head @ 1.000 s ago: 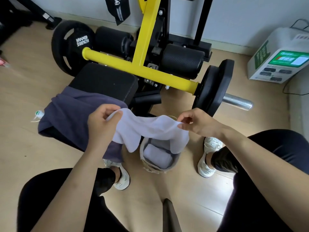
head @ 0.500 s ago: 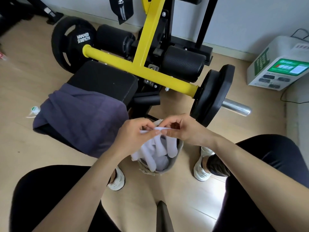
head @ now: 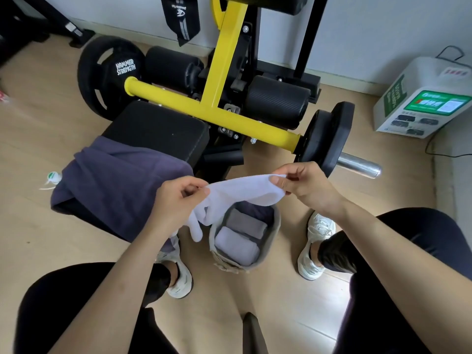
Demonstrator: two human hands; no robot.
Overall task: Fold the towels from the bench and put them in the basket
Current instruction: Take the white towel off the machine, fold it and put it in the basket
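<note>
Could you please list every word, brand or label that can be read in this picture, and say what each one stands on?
"HAMMER STRENGTH": white letters on the black weight plate at the left end of the yellow bar.
On the black strap hanging at the top: a white logo, its lettering too small to read.
On the white box at right: green panel, side label and red marks, all too blurred to read.
</note>
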